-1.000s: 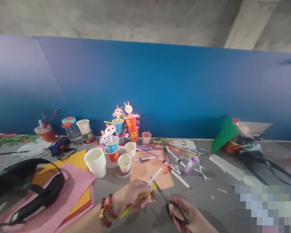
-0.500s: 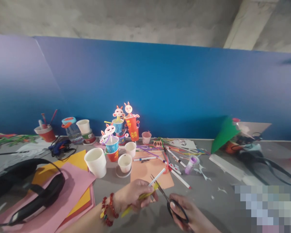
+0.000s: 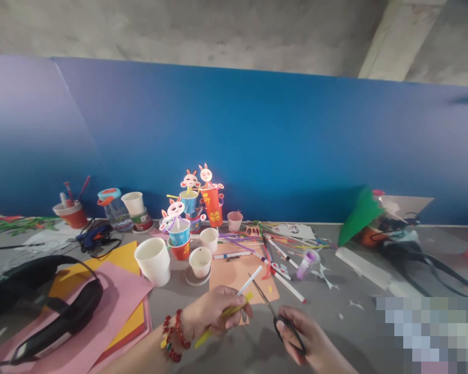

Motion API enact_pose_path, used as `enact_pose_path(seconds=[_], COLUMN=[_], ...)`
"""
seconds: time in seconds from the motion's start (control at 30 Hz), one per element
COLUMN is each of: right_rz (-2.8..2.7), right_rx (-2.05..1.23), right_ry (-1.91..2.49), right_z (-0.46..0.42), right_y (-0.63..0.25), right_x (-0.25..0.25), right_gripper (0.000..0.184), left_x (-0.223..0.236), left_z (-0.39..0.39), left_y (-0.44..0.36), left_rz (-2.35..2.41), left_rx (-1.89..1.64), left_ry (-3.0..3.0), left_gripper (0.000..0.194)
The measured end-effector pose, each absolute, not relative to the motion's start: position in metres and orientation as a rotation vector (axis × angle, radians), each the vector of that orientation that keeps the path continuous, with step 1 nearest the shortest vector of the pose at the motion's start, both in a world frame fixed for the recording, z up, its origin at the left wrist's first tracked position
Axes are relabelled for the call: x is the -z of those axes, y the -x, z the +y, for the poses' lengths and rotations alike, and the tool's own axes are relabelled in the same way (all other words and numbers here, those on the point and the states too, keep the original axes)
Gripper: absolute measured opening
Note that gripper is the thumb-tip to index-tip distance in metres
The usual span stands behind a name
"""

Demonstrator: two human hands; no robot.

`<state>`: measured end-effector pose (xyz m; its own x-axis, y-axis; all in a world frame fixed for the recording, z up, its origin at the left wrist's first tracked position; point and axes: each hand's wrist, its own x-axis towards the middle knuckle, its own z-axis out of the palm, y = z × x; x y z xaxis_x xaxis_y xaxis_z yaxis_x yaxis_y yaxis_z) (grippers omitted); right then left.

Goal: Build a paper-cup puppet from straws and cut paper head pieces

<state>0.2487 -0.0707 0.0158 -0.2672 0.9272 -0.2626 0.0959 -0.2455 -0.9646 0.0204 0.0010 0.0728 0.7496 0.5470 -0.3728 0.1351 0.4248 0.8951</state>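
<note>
My left hand, with a red bead bracelet on the wrist, is closed around a yellow straw and a white straw that stick out up and to the right. My right hand grips black-handled scissors by the loops. The blades point up and left, just right of the straw tips, and look closed. Both hands hover above the grey table near an orange paper sheet.
White paper cups and bunny-decorated cups stand behind the hands. Markers and straws lie scattered at centre. Pink and yellow paper and a black bag lie at left. A green paper cone sits right. A blue wall panel runs behind.
The scissors have swung from across the straw tips to the right and away from them; my right hand shifted slightly right. The left hand stays almost still with the straws.
</note>
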Motion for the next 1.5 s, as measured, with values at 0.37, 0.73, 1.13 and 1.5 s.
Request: enact_pose_path(seconds=[0.37,0.73,1.13,1.5], right_rz=[-1.464,-2.019,-1.713,-1.222], right_rx=[-1.517,-0.487,-0.956,-1.472], right_ry=[1.420,2.081,1.271,1.043], right_z=[-0.079,-0.067,-0.027,-0.001], right_y=[-0.266,-0.295,-0.226,-0.182], right_x=[-0.016,-0.008,-0.047,-0.014], right_gripper=[0.063,0.018,0.033,0.044], left_x=[-0.073,-0.066,-0.034,-0.016], left_z=[-0.003,-0.009,-0.014,-0.012], left_y=[-0.016,-0.014,-0.028,-0.025], left_rz=[0.732,0.686,0.624,0.571], left_rx=[-0.351,-0.484,-0.681,-0.659], left_ry=[-1.054,-0.862,-0.818,-0.713], left_gripper=[0.035,0.026,0.035,0.042])
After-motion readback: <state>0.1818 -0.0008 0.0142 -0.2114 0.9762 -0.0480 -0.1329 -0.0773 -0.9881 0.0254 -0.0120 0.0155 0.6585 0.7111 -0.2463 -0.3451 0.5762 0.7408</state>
